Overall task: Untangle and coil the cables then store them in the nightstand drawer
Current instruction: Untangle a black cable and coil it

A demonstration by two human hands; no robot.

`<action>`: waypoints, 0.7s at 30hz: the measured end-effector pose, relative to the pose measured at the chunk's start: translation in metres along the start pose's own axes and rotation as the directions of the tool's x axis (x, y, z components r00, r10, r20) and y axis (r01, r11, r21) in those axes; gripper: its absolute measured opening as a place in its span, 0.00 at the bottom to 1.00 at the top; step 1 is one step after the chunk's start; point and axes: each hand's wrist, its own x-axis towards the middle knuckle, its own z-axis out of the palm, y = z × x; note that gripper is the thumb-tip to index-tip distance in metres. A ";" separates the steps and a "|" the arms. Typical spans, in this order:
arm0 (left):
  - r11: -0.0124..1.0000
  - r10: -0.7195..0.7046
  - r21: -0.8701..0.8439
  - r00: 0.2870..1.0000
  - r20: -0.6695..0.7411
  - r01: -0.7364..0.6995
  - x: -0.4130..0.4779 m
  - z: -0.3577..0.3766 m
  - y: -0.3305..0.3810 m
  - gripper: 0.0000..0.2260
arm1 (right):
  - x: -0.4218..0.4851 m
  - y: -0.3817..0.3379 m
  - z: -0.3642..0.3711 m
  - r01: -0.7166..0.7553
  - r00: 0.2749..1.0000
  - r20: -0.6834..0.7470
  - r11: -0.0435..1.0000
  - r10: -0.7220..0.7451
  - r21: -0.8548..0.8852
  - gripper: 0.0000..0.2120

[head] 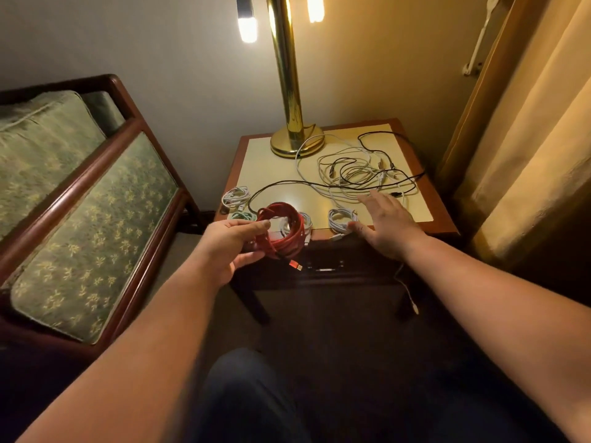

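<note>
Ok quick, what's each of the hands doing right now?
Left hand: grips the coiled red cable.
Right hand: open, fingers spread, holding nothing, above the nightstand.

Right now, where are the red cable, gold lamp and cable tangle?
red cable (pixel 283 207), head view, top of coil
gold lamp (pixel 284 146), head view, round base
cable tangle (pixel 353 170), head view, its middle

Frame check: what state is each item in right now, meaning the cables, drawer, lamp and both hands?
Red cable: coiled, held by the left hand.
Right hand: open, over the front of the nightstand top.
Tangled cables: white and black, uncoiled on the top.
White coils: wound, lying near the front edge.
Drawer: looks shut.
Lamp: lit.
</note>
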 end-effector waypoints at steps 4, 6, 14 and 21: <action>0.998 -0.011 -0.057 0.996 -0.089 0.006 0.045 -0.003 0.030 0.10 | 0.036 0.011 0.002 -0.008 0.980 0.197 0.992 0.033 -0.128 0.35; 0.997 -0.018 -0.073 0.992 -0.121 0.009 0.072 -0.003 0.044 0.11 | 0.046 0.011 0.008 0.018 0.974 0.225 0.986 0.020 -0.165 0.35; 0.994 -0.046 0.091 0.973 -0.226 0.068 0.188 -0.009 0.077 0.11 | 0.050 0.017 0.022 0.033 0.987 0.158 0.984 -0.005 -0.172 0.43; 0.956 -0.045 0.255 0.932 -0.359 0.145 0.262 -0.017 0.083 0.17 | 0.056 0.023 0.031 0.040 0.988 0.153 0.980 -0.010 -0.194 0.48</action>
